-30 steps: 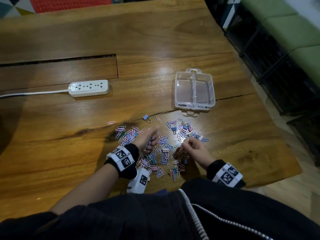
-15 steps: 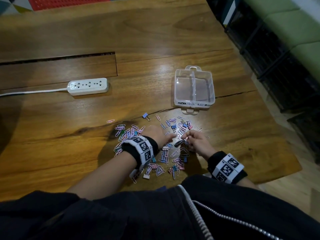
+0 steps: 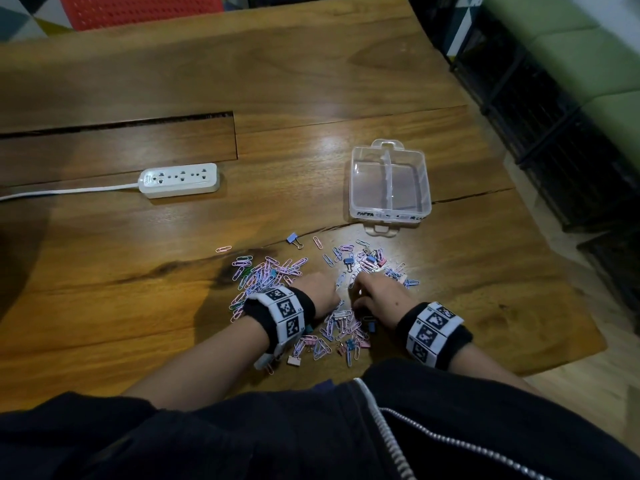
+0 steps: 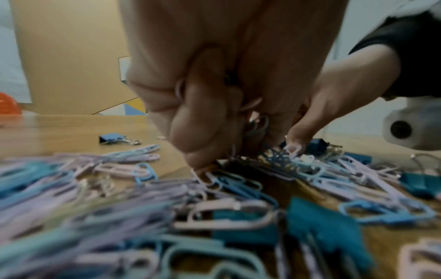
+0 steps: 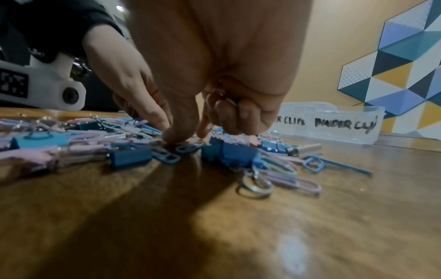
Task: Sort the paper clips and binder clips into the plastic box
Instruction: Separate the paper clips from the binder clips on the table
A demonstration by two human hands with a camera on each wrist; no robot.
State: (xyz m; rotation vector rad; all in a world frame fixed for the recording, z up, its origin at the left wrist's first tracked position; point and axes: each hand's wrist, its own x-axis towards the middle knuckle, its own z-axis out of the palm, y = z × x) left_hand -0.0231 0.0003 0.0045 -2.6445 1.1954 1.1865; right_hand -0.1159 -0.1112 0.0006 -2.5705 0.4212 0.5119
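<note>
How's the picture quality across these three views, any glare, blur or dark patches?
Head view: glare on the wooden table beside the plastic box, edges bowed by the wide lens. Left wrist view: near paper clips smeared out of focus. Right wrist view: right hand throws a dark shadow, foreground wood blurred, box lettering readable.

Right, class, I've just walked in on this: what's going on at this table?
A person is sorting a mixed heap of paper clips and binder clips on a wooden table. The left hand grips several paper clips in its curled fingers and picks at more. The right hand holds clips in its curled fingers, thumb down in the pile. The plastic box, labelled for each kind, looks empty.
</note>
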